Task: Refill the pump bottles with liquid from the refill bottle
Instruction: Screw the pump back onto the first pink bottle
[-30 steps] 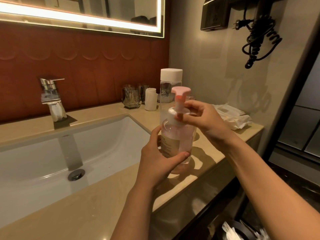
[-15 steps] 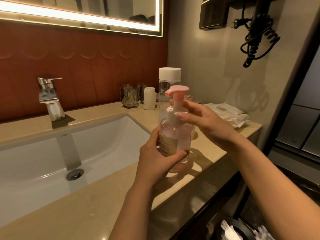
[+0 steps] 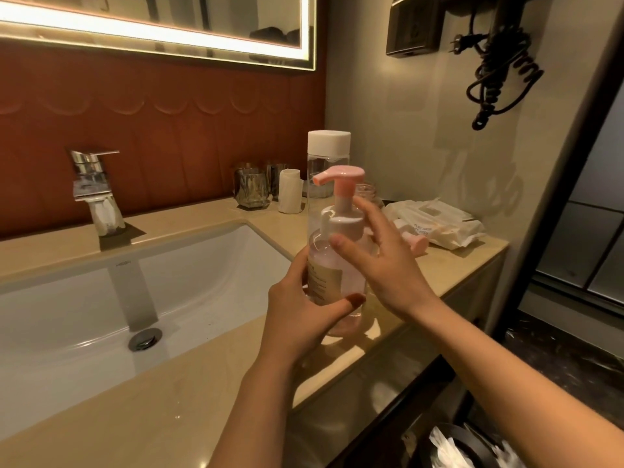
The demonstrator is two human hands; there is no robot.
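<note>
Since the earlier frame the right hand (image 3: 391,265) had let go of the white collar (image 3: 344,226) it had pinched: its fingers were now spread and nearly straight, the thumb tip lay at the shoulder of the pump bottle (image 3: 337,268), and the forefinger reached up beside the pump neck. Whether either tip touched the plastic could not be told.

The left hand (image 3: 300,312) gripped the pump bottle low on its body, thumb across the front under the label and fingers wrapped behind. The bottle stood upright at the counter (image 3: 169,383) just right of the sink (image 3: 101,298), with pinkish liquid inside and its pink pump (image 3: 339,175) seated on top, spout to the left.

Right behind it stood the refill bottle (image 3: 327,163), clear and white-capped. An open clear neck (image 3: 366,192) showed just past the right forefinger, and a second pink pump (image 3: 417,243) lay on the counter beside a packet of wipes (image 3: 439,224). Two glasses (image 3: 251,190) sat near the back wall, the tap (image 3: 94,187) at the sink's far edge.
</note>
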